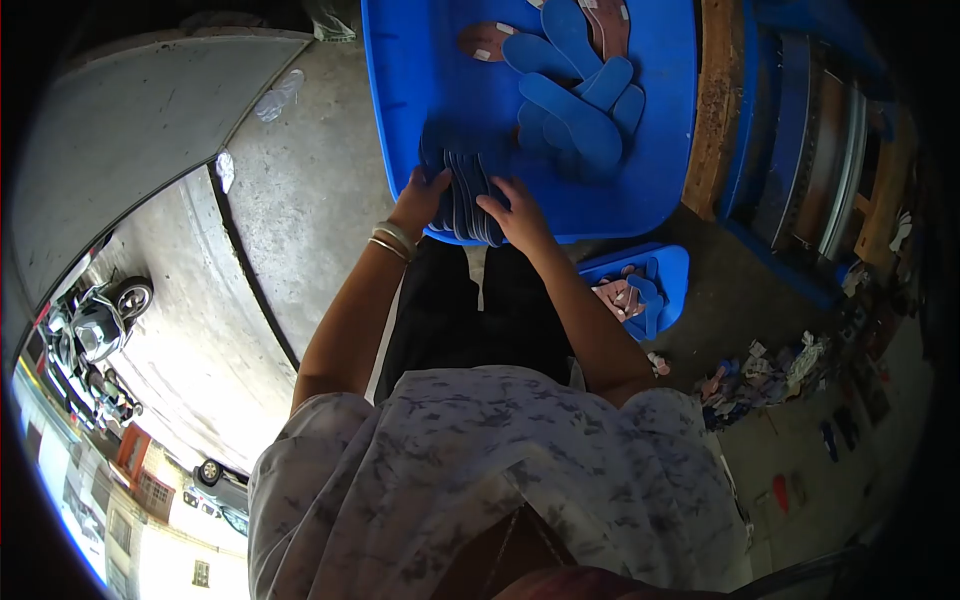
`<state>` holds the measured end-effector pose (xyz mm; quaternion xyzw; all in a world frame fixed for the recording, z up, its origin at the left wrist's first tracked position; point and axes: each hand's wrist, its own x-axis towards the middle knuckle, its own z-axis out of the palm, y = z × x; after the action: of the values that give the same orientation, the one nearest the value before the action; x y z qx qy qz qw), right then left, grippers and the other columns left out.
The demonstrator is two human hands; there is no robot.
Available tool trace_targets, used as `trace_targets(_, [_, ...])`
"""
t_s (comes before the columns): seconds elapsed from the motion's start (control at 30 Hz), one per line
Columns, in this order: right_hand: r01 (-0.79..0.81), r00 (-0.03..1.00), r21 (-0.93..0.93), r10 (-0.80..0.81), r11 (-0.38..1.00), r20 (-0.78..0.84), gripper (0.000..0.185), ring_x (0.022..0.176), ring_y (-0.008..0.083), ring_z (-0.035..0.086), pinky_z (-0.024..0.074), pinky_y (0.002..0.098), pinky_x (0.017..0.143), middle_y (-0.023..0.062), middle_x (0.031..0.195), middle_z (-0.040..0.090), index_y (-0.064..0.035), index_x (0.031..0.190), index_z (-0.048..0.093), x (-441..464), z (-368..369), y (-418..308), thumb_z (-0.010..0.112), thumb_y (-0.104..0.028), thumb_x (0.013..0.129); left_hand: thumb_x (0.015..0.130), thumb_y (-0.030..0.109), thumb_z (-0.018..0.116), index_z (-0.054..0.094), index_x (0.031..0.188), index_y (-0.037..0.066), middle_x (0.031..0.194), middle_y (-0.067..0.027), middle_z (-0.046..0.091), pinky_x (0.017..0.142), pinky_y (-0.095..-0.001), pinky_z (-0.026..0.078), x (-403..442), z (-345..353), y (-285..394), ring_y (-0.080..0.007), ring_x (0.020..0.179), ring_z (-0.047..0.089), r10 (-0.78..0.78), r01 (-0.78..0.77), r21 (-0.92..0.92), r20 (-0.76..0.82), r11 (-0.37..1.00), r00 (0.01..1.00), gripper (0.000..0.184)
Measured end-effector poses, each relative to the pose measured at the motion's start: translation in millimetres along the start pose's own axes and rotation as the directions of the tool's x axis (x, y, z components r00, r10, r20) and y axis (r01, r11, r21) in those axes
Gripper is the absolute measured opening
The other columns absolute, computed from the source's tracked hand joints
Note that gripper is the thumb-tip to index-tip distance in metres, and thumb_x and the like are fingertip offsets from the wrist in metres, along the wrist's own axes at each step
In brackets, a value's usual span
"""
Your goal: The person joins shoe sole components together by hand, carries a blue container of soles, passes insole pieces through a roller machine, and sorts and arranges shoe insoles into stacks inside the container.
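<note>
Between my two hands is a stack of dark blue insoles (465, 200), standing on edge at the near left side of a large blue bin (655, 205). My left hand (420, 198), with bangles at its wrist, grips the stack's left side. My right hand (518, 213) presses the right side with thumb and fingers. Farther into the bin, loose blue insoles (575, 115) lie overlapping in a pile. Some reddish-brown insoles (480, 42) with small white labels lie at the far end.
A smaller blue tub (675, 275) with pink and blue pieces sits on the floor by my right. Scraps (760, 375) are heaped beyond it. A wooden beam (708, 110) and metal racking (800, 150) stand right of the bin. A motorcycle (100, 325) is at far left.
</note>
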<state>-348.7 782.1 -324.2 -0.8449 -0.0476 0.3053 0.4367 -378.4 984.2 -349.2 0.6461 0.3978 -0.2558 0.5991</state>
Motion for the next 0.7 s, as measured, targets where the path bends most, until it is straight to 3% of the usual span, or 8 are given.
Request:
trace_targets(0.03, [0.014,0.998,-0.051,-0.017,0.999,-0.059,0.046,0.114,0.0339,0.056,0.0453,0.0386,0.093,0.0180,0.125,0.057,-0.0037,0.120,0.060,1,-6,3,0.070,-0.033,0.087,0.090,0.038,0.064,0.048,0.125,-0.009,0.113,-0.0244,0.062,0.094,-0.0378,0.046,-11,-2,9,-0.0340,0.109,0.061,0.004,-0.004,0.004,0.006,1.000,1.000,0.061])
trace_targets(0.13, [0.008,0.972,-0.114,-0.034,0.993,-0.232,0.047,0.113,0.0366,0.055,0.0461,0.0419,0.092,0.0187,0.122,0.058,-0.0035,0.118,0.060,5,-35,25,0.069,-0.036,0.086,0.092,0.034,0.063,0.048,0.130,-0.006,0.121,-0.0221,0.059,0.092,-0.0362,0.049,-48,-5,42,-0.0297,0.113,0.059,0.500,-0.254,0.701,-0.167,0.666,0.849,0.057])
trace_targets(0.27, [-0.096,0.852,-0.296,-0.075,0.950,-0.518,0.047,0.113,0.0367,0.055,0.0477,0.0437,0.089,0.0193,0.122,0.058,-0.0031,0.121,0.058,29,-103,62,0.070,-0.033,0.086,0.086,0.038,0.067,0.053,0.124,-0.001,0.113,-0.0238,0.061,0.091,-0.0404,0.047,-47,20,84,-0.0412,0.107,0.058,0.664,-0.562,0.515,-0.019,0.647,0.748,0.057])
trace_targets(0.3, [-0.189,0.810,-0.317,-0.036,0.929,-0.585,0.048,0.113,0.0367,0.055,0.0483,0.0453,0.087,0.0200,0.122,0.058,-0.0031,0.122,0.057,35,-115,70,0.071,-0.032,0.086,0.086,0.038,0.067,0.053,0.124,-0.001,0.113,-0.0238,0.061,0.091,-0.0404,0.047,-41,34,87,-0.0412,0.107,0.058,0.664,-0.563,0.514,-0.016,0.647,0.748,0.057])
trace_targets(0.37, [-0.226,0.802,-0.277,0.017,0.934,-0.597,0.048,0.108,0.0350,0.057,0.0491,0.0444,0.086,0.0188,0.117,0.059,-0.0024,0.121,0.057,52,-123,90,0.072,-0.029,0.084,0.086,0.036,0.068,0.057,0.122,0.002,0.120,-0.0186,0.060,0.091,-0.0391,0.049,-25,67,98,-0.0333,0.108,0.061,0.271,-0.302,0.286,0.141,0.909,0.952,0.051])
trace_targets(0.47, [-0.296,0.781,-0.201,0.116,0.934,-0.614,0.049,0.098,0.0315,0.061,0.0509,0.0426,0.083,0.0164,0.107,0.063,-0.0010,0.119,0.057,66,-135,116,0.076,-0.023,0.080,0.086,0.036,0.067,0.057,0.122,0.001,0.122,-0.0203,0.059,0.094,-0.0414,0.047,-8,110,108,-0.0351,0.110,0.059,0.209,-0.253,0.238,0.195,0.938,0.958,0.051])
trace_targets(0.57, [-0.428,0.862,0.359,0.494,0.830,-0.114,0.048,0.081,0.0208,0.062,0.0520,0.0328,0.073,0.0088,0.095,0.063,-0.0004,0.121,0.057,69,-147,124,0.075,-0.021,0.082,0.087,0.036,0.066,0.055,0.124,0.001,0.123,-0.0219,0.057,0.096,-0.0431,0.045,43,134,75,-0.0379,0.114,0.054,0.387,-0.371,0.340,0.021,0.864,0.922,0.052])
trace_targets(0.7, [-0.414,0.836,0.659,0.549,0.628,0.002,0.053,0.072,0.0148,0.060,0.0496,0.0249,0.069,0.0054,0.088,0.063,0.0005,0.125,0.055,22,-145,112,0.076,-0.018,0.080,0.087,0.041,0.063,0.050,0.128,-0.001,0.126,-0.0240,0.054,0.099,-0.0444,0.043,98,144,72,-0.0400,0.120,0.049,0.453,-0.398,0.335,-0.105,0.854,0.885,0.060])
